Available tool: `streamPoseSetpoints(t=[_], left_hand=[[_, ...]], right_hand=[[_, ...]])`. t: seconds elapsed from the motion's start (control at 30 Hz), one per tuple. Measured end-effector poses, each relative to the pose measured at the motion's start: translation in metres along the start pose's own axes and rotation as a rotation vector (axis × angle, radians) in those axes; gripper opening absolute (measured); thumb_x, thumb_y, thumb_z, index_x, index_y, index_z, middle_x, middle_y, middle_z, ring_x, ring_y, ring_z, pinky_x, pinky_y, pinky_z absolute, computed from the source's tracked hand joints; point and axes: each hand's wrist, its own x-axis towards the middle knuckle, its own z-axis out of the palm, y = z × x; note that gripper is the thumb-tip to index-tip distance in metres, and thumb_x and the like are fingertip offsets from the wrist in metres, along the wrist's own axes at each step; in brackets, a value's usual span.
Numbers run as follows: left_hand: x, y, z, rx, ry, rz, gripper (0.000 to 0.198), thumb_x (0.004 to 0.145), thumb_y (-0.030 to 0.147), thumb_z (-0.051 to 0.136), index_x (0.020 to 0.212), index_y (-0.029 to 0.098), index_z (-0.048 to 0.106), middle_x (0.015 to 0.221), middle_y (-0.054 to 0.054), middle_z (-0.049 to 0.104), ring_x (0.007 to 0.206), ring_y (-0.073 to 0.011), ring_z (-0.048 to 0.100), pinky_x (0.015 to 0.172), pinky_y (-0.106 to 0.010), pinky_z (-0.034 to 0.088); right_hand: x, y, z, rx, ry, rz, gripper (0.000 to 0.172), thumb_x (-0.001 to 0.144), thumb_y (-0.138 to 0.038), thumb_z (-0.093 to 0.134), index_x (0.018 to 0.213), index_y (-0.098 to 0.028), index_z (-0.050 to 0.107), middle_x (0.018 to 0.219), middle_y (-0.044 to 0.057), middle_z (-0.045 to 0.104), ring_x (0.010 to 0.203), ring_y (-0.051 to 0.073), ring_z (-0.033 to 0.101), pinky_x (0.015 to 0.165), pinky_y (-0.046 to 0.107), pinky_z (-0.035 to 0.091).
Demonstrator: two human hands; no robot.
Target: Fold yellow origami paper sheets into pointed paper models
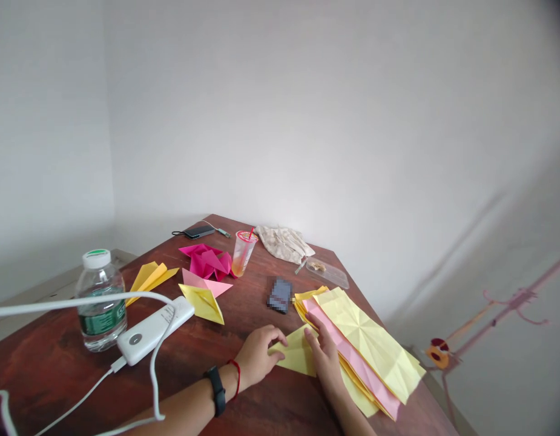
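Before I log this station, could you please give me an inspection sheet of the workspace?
Surface: dark wooden table.
Job's things: yellow sheet lying flat beside a stack of creased yellow and pink sheets.
Clutter: water bottle, cup with red straw, pink folded paper, yellow folded pieces, phone, cloth, clear tray.
Hands: left hand, fingers curled at the sheet's corner, grip unclear; right hand flat and open where the sheet meets the stack.
Cables: white cable plugged into a white power bank, looping past the bottle.
Surroundings: white walls; pink drawing on the right wall.
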Motion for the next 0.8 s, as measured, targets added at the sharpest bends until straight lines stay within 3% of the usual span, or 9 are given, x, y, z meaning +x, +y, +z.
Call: streamPoseSetpoints(t=[0.1, 0.2, 0.33, 0.43, 0.8], left_hand=[[0.001, 0.000, 0.001, -0.080, 0.053, 0.013, 0.020, 0.071, 0.008, 0.067, 0.087, 0.019, 0.071, 0.092, -0.003, 0.069, 0.083, -0.0176, 0.062, 0.077, -0.027, 0.045], [0.002, 0.000, 0.001, -0.139, 0.115, 0.019, 0.017, 0.072, 0.010, 0.066, 0.085, 0.020, 0.069, 0.092, -0.003, 0.070, 0.082, -0.0185, 0.062, 0.077, -0.028, 0.047], [0.002, 0.000, 0.000, -0.160, 0.164, 0.018, 0.009, 0.076, 0.015, 0.065, 0.083, 0.020, 0.069, 0.088, -0.004, 0.070, 0.082, -0.0197, 0.064, 0.077, -0.028, 0.048], [0.002, -0.001, -0.001, -0.168, 0.172, 0.018, 0.008, 0.078, 0.016, 0.063, 0.083, 0.019, 0.069, 0.088, -0.004, 0.071, 0.082, -0.0195, 0.065, 0.077, -0.028, 0.049], [-0.001, 0.005, -0.002, -0.139, -0.013, 0.005, 0.014, 0.082, 0.021, 0.065, 0.090, 0.018, 0.077, 0.097, -0.004, 0.077, 0.091, -0.0197, 0.068, 0.086, -0.028, 0.048]], right_hand=[[-0.002, -0.006, -0.001, 0.006, 0.013, 0.073, 0.063, 0.080, -0.055, 0.070, 0.132, -0.021, 0.061, 0.102, 0.009, 0.071, 0.105, 0.031, 0.065, 0.087, 0.040, 0.053], [-0.006, -0.017, -0.002, 0.035, -0.066, 0.168, 0.058, 0.075, -0.058, 0.074, 0.119, -0.021, 0.068, 0.079, 0.004, 0.069, 0.081, 0.030, 0.068, 0.072, 0.039, 0.055], [-0.010, -0.027, -0.006, 0.038, -0.132, 0.185, 0.047, 0.069, -0.062, 0.076, 0.093, -0.022, 0.074, 0.084, 0.007, 0.073, 0.081, 0.033, 0.068, 0.069, 0.038, 0.055], [-0.010, -0.028, -0.009, 0.022, -0.147, 0.203, 0.044, 0.068, -0.062, 0.077, 0.084, -0.021, 0.073, 0.082, 0.008, 0.074, 0.078, 0.033, 0.068, 0.067, 0.039, 0.055], [-0.011, -0.019, -0.016, 0.094, -0.230, 0.285, 0.042, 0.072, -0.059, 0.075, 0.088, -0.020, 0.073, 0.082, 0.008, 0.075, 0.080, 0.033, 0.071, 0.072, 0.041, 0.055]])
